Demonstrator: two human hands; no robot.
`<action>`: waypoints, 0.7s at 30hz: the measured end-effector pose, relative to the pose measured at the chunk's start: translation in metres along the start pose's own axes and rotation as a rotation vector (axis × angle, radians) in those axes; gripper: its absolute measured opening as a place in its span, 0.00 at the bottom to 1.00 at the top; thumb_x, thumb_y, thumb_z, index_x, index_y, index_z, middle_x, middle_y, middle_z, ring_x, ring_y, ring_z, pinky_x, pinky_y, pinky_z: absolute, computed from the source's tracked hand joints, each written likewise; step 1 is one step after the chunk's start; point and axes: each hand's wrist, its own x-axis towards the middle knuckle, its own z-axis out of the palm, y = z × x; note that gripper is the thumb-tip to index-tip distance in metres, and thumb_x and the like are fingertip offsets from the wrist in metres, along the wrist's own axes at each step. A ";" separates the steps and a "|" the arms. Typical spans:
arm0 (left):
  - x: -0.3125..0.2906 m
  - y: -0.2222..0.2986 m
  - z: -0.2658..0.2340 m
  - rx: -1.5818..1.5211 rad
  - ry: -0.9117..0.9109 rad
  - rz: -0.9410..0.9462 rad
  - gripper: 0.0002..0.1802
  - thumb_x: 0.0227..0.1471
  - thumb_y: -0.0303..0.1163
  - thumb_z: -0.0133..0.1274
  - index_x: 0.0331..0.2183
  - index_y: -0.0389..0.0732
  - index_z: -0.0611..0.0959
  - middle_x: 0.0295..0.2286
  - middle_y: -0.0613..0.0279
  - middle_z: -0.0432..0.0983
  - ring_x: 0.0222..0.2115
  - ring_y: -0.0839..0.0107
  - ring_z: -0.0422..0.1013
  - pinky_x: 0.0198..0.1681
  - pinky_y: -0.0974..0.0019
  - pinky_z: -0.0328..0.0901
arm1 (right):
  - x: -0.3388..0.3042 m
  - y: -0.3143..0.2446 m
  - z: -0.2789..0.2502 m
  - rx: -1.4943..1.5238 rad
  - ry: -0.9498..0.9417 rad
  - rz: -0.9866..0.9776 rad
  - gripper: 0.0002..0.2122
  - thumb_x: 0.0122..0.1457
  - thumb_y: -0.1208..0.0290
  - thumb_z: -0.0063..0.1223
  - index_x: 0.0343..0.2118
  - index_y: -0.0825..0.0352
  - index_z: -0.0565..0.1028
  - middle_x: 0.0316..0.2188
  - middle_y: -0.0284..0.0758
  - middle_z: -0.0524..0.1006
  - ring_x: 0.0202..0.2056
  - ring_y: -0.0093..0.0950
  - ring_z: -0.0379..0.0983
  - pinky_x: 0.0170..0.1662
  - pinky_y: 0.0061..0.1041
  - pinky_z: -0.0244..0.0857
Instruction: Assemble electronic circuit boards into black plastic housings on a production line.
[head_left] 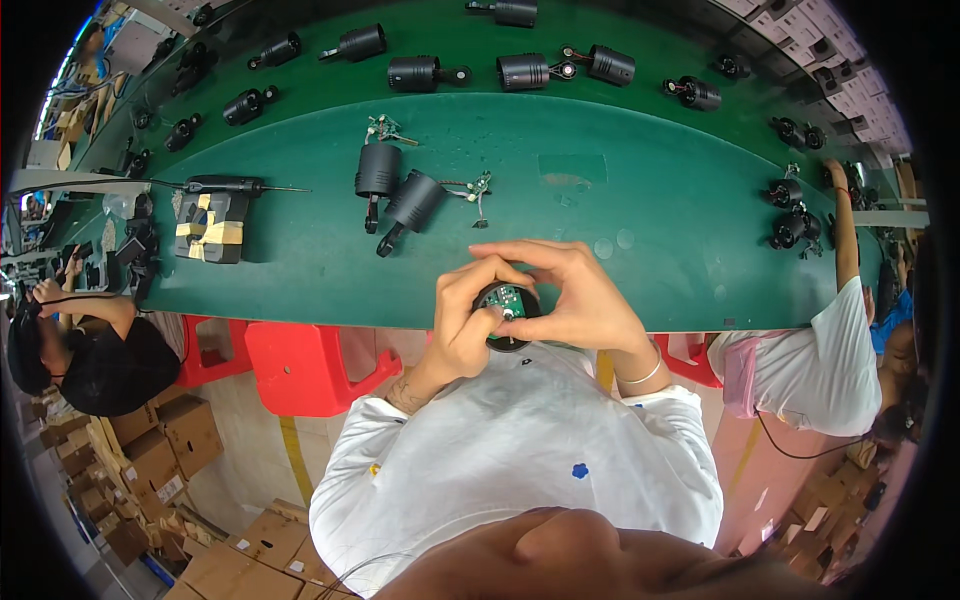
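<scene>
Black cylindrical housing (505, 318) with green circuit board in its open end: held at the near edge of the green desk (650, 200), above the person's white shirt. Left hand (468, 320) clamped around its side; right hand (575, 295) clasping it from above and right. 2 similar black housings (398, 190) lie on the desk beyond; an electric screwdriver (235, 185) lies far left.

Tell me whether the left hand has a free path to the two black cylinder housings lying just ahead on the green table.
Probably yes: bare green table lies between, but the left hand is busy gripping the round black part.
</scene>
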 end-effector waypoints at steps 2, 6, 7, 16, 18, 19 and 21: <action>-0.002 0.003 0.001 -0.019 0.014 0.006 0.19 0.28 0.28 0.41 0.27 0.31 0.78 0.23 0.53 0.77 0.20 0.63 0.66 0.30 0.68 0.64 | -0.001 -0.002 0.001 0.005 -0.032 0.043 0.28 0.36 0.82 0.64 0.47 0.66 0.77 0.32 0.31 0.80 0.25 0.22 0.67 0.28 0.18 0.62; -0.007 0.007 0.000 0.079 -0.001 0.064 0.19 0.28 0.28 0.41 0.27 0.31 0.79 0.23 0.54 0.78 0.21 0.63 0.66 0.30 0.69 0.64 | -0.003 -0.004 0.006 -0.025 -0.022 0.009 0.29 0.35 0.82 0.65 0.47 0.65 0.78 0.29 0.30 0.81 0.22 0.22 0.65 0.25 0.17 0.61; -0.007 0.008 -0.001 0.113 -0.007 0.083 0.19 0.28 0.28 0.41 0.27 0.31 0.79 0.23 0.54 0.78 0.21 0.63 0.67 0.30 0.69 0.64 | -0.004 -0.005 0.007 -0.034 -0.017 -0.003 0.29 0.34 0.82 0.65 0.47 0.65 0.78 0.27 0.30 0.81 0.21 0.22 0.65 0.25 0.17 0.61; -0.001 0.008 -0.003 0.171 0.002 0.209 0.19 0.28 0.30 0.42 0.27 0.32 0.79 0.24 0.53 0.78 0.21 0.63 0.67 0.29 0.68 0.64 | -0.004 0.002 0.014 0.161 -0.002 -0.044 0.29 0.38 0.83 0.64 0.50 0.66 0.75 0.43 0.34 0.79 0.32 0.23 0.70 0.33 0.19 0.65; 0.000 0.007 -0.001 0.154 0.009 0.225 0.19 0.28 0.30 0.42 0.27 0.32 0.79 0.24 0.53 0.78 0.21 0.63 0.67 0.29 0.68 0.64 | -0.003 0.003 0.015 0.212 -0.020 -0.020 0.29 0.39 0.83 0.63 0.51 0.67 0.75 0.47 0.35 0.77 0.34 0.23 0.71 0.36 0.19 0.66; 0.000 0.006 -0.001 0.134 0.036 0.226 0.19 0.29 0.30 0.43 0.27 0.32 0.79 0.24 0.53 0.78 0.21 0.63 0.67 0.29 0.68 0.64 | -0.004 0.005 0.017 0.308 -0.016 -0.048 0.29 0.41 0.83 0.61 0.52 0.67 0.73 0.50 0.36 0.74 0.38 0.24 0.70 0.39 0.21 0.65; 0.000 0.003 0.001 0.092 0.090 0.227 0.18 0.30 0.31 0.44 0.27 0.32 0.79 0.24 0.53 0.78 0.21 0.62 0.67 0.28 0.67 0.63 | -0.006 0.008 0.023 0.498 -0.009 -0.103 0.29 0.44 0.84 0.58 0.55 0.68 0.70 0.56 0.39 0.68 0.45 0.27 0.69 0.47 0.24 0.64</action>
